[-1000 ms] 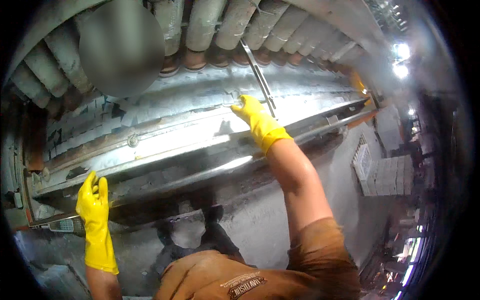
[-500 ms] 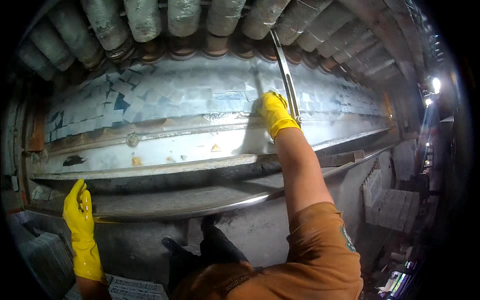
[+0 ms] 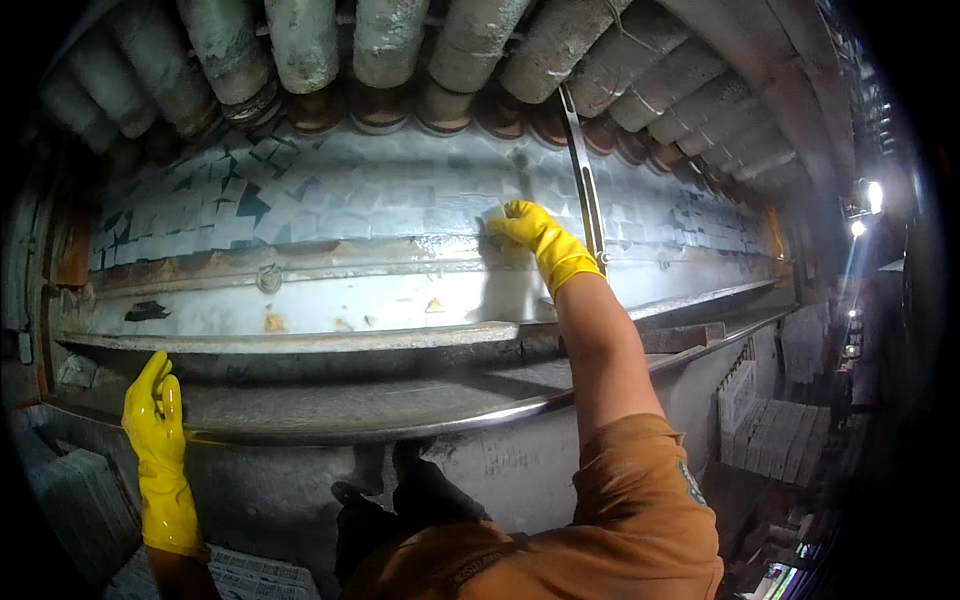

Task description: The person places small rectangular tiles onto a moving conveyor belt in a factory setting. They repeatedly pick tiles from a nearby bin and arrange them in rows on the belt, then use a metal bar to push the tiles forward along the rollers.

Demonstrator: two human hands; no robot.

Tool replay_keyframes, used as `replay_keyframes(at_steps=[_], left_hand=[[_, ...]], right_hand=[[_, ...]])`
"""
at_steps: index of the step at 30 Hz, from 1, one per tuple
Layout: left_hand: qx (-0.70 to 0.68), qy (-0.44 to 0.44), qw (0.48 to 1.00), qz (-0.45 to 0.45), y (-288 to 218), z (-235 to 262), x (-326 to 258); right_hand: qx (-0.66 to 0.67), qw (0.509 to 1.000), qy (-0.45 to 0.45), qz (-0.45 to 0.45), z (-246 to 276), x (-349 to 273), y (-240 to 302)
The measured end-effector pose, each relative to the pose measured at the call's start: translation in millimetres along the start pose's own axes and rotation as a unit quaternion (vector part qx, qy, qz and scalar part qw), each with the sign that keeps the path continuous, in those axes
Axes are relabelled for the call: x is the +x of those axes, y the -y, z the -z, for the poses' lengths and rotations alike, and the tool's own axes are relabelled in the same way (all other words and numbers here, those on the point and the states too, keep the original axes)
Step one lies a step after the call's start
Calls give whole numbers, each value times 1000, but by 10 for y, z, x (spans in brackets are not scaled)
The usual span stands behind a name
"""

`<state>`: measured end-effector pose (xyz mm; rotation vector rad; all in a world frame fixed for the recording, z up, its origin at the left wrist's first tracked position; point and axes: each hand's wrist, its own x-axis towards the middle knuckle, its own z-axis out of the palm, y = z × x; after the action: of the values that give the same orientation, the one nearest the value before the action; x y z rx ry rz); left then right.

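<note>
My right hand [image 3: 537, 230], in a yellow rubber glove, reaches over a sloping surface near a metal bar. Its fingers are pinched at what looks like a small pale square piece [image 3: 495, 221], partly hidden and blurred. Beyond lies a band of overlapping pale square pieces [image 3: 370, 205], with dark gaps toward the left. My left hand [image 3: 157, 415], in a wet yellow glove, is raised at the left by the near metal edge. Its fingers are extended and loosely curved, with nothing visible in them. The slotted metal bar [image 3: 585, 185] stands just right of my right hand.
A row of thick grey cylinders [image 3: 390, 40] hangs along the far side. A pale ledge [image 3: 300, 342] and a rounded metal edge [image 3: 490, 412] run across nearer me. Stacked pale slabs [image 3: 775, 440] stand at the right; lamps [image 3: 875, 196] shine beyond.
My right hand has moved left and nearer me, away from the slotted bar, its fingers now pointing left. My left hand has hardly moved. The whole view has shifted slightly.
</note>
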<state>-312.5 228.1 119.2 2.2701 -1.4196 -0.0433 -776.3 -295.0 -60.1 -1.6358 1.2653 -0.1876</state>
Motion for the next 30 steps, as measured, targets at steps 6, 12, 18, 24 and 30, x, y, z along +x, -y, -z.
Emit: replay_keyframes(at_steps=[6,12,18,24,30], left_hand=[[15,-15,1000,-21,7,-6,-3],[20,-42,998,-45,76,-36,-20],[27,-56,998,-26,185,-123,-34],[25,-51,998,-2,225,-174,-1],[21,20,996,87,171,-103,95]], right_hand=[[-20,1000,-6,-23,92,-126,-206],[-195,981,13,11,308,-618,399],[42,993,-93,65,597,-1929,939],[163,961,-222,21,561,-2989,633],[-82,933,-343,72,345,-3255,425]])
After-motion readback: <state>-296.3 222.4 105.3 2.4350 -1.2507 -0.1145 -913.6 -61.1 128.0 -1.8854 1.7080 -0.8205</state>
